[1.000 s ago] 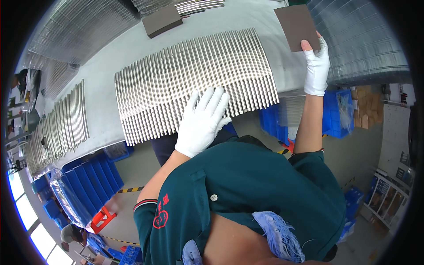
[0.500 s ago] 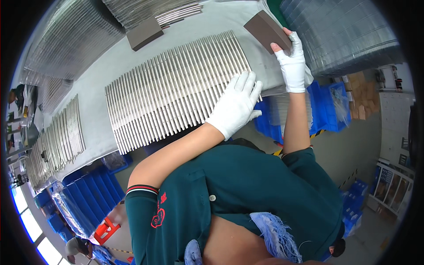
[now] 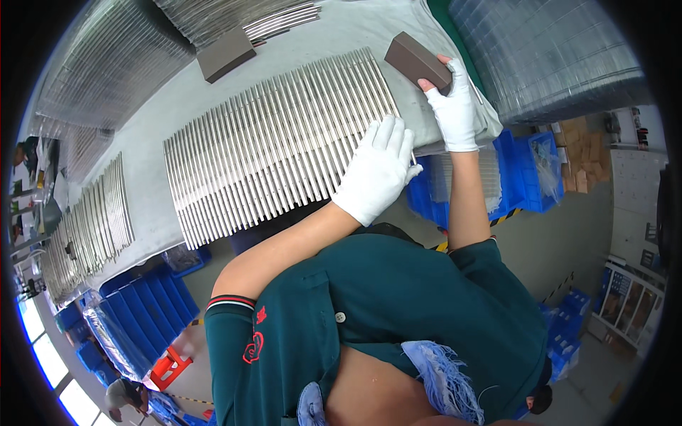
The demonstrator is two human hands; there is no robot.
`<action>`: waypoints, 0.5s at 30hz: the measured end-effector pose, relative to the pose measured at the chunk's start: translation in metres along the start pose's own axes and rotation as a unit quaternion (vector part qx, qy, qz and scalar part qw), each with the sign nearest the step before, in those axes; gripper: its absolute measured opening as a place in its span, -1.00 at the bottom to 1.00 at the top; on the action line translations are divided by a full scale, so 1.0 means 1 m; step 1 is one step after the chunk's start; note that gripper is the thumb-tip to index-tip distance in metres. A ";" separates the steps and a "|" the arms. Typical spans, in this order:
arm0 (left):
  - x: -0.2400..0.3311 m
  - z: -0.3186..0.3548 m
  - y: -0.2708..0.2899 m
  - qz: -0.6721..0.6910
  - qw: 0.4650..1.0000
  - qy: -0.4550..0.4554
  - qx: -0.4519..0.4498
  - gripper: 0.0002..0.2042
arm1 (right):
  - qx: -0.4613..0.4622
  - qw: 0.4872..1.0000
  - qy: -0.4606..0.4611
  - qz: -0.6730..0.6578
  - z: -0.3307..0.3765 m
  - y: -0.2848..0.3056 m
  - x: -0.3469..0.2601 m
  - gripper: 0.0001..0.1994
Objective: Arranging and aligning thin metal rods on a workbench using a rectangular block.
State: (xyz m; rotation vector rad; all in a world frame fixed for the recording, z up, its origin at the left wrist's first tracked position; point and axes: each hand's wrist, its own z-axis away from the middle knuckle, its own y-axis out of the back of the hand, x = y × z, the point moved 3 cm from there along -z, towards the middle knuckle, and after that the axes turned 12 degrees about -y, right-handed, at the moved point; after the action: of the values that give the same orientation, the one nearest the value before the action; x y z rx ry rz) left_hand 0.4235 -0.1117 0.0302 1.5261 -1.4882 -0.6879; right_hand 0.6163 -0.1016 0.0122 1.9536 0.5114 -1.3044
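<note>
Brown sanding block (image 3: 418, 61) held in right hand (image 3: 453, 106), gloved fingers wrapped around its near end, lifted just past far right corner of row of metal strips (image 3: 277, 145). Left hand (image 3: 376, 170) spread flat, pressing near right strips on grey table (image 3: 153, 121). Risk: block snags strip end, strips skid apart; second block (image 3: 225, 54) lies well apart.

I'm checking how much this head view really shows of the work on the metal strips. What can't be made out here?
- Head view: the strips under the left hand are covered by its glove.
- The underside of the brown block in the right hand faces away; its fingers hide the near end.
- The metal strips run so close that their count and surface finish are too fine to tell.
- The stacks at the upper rim are cut off.
</note>
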 end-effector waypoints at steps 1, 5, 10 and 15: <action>-0.001 0.000 -0.001 -0.027 1.000 0.000 -0.003 -0.39 | -0.001 1.000 0.000 -0.001 0.000 -0.001 -0.002 -0.43; -0.003 -0.004 -0.007 -0.101 0.995 -0.002 -0.009 -0.43 | 0.004 1.000 -0.006 -0.001 0.001 -0.001 -0.005 -0.44; 0.000 -0.001 -0.006 -0.094 0.995 -0.012 -0.010 -0.45 | 0.006 1.000 0.005 -0.006 0.003 0.000 -0.009 -0.45; 0.004 0.000 0.006 -0.028 1.000 -0.005 0.000 -0.42 | -0.024 0.998 0.000 -0.063 0.001 0.004 -0.008 -0.46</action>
State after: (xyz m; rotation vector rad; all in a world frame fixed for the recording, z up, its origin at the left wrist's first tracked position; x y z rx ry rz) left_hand 0.4210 -0.1155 0.0357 1.5720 -1.4586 -0.7290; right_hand 0.6152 -0.1044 0.0206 1.9074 0.6706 -1.3573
